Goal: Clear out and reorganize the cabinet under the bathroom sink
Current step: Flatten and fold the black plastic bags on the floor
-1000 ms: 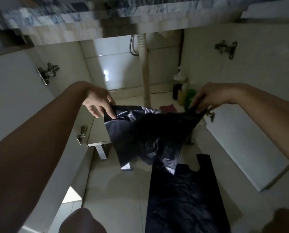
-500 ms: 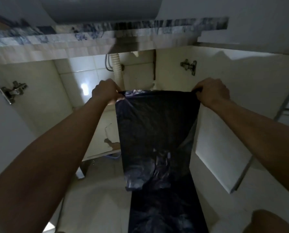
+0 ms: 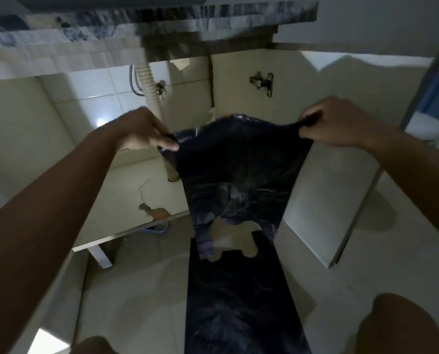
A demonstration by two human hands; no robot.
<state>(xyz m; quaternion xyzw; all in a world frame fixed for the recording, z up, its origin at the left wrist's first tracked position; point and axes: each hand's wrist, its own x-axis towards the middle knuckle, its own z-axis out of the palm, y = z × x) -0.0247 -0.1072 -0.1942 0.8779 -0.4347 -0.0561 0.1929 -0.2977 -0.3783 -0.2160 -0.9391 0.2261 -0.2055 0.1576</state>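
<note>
A black plastic bag hangs in the air in front of the open cabinet under the sink. My left hand pinches its top left corner and my right hand grips its top right corner, so the top edge is stretched between them. A second black bag lies flat on the floor tiles below it. The cabinet floor shows a chipped, stained patch near its front edge. The hanging bag hides the right part of the cabinet's inside.
A white drain hose runs down at the back of the cabinet. The right cabinet door stands open, with a hinge above it. The marble counter edge is overhead. My knees are at the bottom. A toilet is far right.
Both hands lifted the bag from low and slack to held up high, then pulled wider apart; its top edge now bulges open. The view shifted left and up.
</note>
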